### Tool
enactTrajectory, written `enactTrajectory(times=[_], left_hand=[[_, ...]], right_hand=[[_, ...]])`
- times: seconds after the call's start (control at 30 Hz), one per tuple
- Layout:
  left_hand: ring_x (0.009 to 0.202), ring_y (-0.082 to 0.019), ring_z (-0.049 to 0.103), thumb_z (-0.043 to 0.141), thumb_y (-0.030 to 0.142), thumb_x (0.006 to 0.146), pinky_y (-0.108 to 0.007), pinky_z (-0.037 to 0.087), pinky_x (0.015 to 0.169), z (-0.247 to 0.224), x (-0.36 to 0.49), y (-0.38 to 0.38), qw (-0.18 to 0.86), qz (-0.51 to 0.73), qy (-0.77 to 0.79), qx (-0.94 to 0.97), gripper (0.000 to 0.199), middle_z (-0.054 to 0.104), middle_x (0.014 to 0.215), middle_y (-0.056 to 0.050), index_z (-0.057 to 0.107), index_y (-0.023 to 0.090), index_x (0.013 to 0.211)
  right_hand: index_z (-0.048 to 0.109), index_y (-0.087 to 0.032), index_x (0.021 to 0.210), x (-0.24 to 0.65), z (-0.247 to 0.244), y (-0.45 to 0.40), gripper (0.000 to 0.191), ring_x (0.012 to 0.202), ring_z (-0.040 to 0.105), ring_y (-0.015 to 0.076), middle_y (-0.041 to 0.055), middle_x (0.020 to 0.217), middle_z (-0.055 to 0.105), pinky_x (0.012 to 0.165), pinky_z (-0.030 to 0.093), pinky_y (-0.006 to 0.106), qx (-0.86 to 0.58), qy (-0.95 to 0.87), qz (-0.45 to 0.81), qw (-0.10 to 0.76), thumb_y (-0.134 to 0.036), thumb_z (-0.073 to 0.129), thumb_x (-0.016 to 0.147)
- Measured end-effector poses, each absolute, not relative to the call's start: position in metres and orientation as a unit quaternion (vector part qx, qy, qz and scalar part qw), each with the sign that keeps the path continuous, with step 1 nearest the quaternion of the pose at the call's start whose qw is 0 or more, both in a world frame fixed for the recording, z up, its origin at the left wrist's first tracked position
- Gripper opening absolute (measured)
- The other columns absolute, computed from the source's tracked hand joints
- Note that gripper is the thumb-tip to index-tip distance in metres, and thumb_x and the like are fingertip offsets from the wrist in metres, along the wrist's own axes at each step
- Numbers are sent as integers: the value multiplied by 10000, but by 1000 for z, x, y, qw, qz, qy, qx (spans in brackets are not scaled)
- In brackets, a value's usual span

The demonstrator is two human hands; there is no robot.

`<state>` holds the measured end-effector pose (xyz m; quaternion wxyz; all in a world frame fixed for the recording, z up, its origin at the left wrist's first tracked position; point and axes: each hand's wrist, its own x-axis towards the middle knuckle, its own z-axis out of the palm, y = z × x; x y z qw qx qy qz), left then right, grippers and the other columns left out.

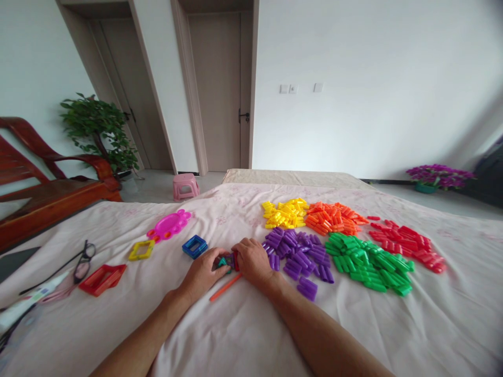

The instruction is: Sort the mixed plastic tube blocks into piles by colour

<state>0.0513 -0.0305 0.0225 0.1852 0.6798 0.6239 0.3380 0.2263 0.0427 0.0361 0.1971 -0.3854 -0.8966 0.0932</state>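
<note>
The left hand (202, 273) and right hand (254, 262), fingers curled closed, pinch small coloured pieces (223, 261), seemingly steadying them; purple pieces (301, 256) sit at three o'clock, probably for easy reach.

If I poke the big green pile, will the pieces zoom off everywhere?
Probably not far: the green pile sits on a wrinkly cloth, and the folds may slow them. The top pieces might slide or roll a bit, since they look rounded and loosely heaped. Each looks like small, shiny plastic, so probably light.
</note>
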Motion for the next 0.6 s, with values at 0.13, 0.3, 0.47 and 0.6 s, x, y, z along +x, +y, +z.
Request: enactTrajectory(times=[0.13,0.3,0.47,0.6], left_hand=[[920,-191,647,638,243,794,-320,500,855,22,51,-29,191,340,634,668,338,711,1078,-70,636,191,1128],[920,-192,645,641,263,793,-319,500,849,22,51,-28,201,338,638,661,356,707,1074,-78,636,173,1137],[915,-198,649,642,265,788,-319,499,842,23,52,-28,199,337,639,661,313,714,1032,-71,647,178,1088],[910,-201,651,641,273,788,-322,500,836,24,53,-28,201,340,640,659,303,717,1023,-70,646,184,1078]], right_hand=[[716,-238,1048,226,35,45,269,952,568,192,58,1016,671,863,392,285,-381,-896,98,203,-162,514,889],[720,-235,1040,227,35,46,272,955,569,189,54,1016,675,876,391,283,-377,-896,106,207,-153,519,877],[717,-232,1047,227,35,45,274,965,566,187,55,1016,675,879,390,283,-376,-897,108,205,-146,521,877],[718,-237,1026,226,34,44,251,945,566,190,51,1005,674,863,392,288,-378,-897,96,207,-161,524,886]])
